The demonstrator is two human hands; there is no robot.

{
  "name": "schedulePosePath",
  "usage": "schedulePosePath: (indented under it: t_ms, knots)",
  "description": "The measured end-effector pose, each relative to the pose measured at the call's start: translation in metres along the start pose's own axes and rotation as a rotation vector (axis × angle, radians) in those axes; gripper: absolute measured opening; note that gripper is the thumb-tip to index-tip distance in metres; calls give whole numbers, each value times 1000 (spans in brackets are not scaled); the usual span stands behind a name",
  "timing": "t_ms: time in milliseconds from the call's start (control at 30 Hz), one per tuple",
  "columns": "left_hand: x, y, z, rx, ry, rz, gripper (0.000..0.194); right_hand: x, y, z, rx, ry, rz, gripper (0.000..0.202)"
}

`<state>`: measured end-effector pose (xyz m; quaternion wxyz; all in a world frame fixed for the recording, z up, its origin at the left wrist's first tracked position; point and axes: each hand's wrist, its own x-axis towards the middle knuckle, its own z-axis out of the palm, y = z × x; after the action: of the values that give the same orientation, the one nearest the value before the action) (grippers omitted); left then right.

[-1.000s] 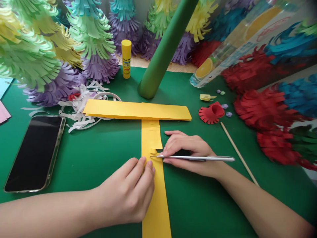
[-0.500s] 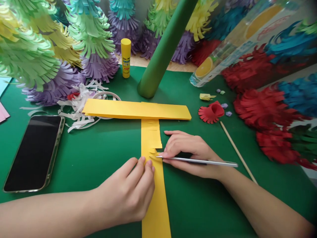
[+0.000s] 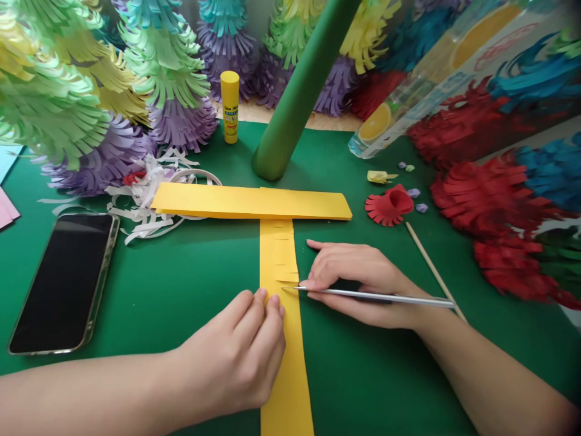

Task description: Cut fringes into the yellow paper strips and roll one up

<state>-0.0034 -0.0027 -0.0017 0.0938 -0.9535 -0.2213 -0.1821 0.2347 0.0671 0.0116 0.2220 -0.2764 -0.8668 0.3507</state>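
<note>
A long yellow paper strip (image 3: pixel 290 369) runs toward me, its right edge cut by several short slits near the top. My left hand (image 3: pixel 245 348) has its fingers bunched together on the strip, gripping or pressing it just below the slits. Between the thumb and fingers of my right hand (image 3: pixel 358 281) is a slim silver craft knife (image 3: pixel 385 296). Its fine tip lies over the strip, just under the lowest slit. Across the strip's far end lies a stack of folded yellow strips (image 3: pixel 252 201).
Left on the green tabletop (image 3: pixel 172 297) lies a phone (image 3: pixel 63 281), near white paper shreds (image 3: pixel 140 191). A yellow glue stick (image 3: pixel 230 107) and green paper cone (image 3: pixel 299 91) stand behind. Right are a red fringed roll (image 3: pixel 389 206), wooden stick (image 3: pixel 433 266) and bottle (image 3: pixel 385 121). Fringed paper trees (image 3: pixel 167 72) crowd the back.
The knife and my right hand have shifted right, drawing the tip toward the strip's edge. The lifted flap by the slit now lies flatter. My left hand has stayed nearly still.
</note>
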Motion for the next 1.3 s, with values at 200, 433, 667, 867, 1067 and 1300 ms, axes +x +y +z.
schedulePosePath:
  t_ms: [200,433,667,867,1067,1300]
  knots:
    - [3,-1,-2,-8,-8,2,26,-3,1,-4,10,-14,10,6]
    - [3,-1,-2,12,-19,0,25,-4,1,-8,-14,-37,-8,7]
    - [4,-2,-3,3,-7,-4,25,-4,-1,-11,-8,-34,7,7]
    - [3,-1,-2,-2,-6,-7,25,-6,0,-14,21,-53,30,9]
    - [2,-1,-1,9,0,2,25,-9,1,-18,62,-79,65,11]
    - [0,-4,-2,19,-46,42,30,-10,9,-14,157,28,94,10]
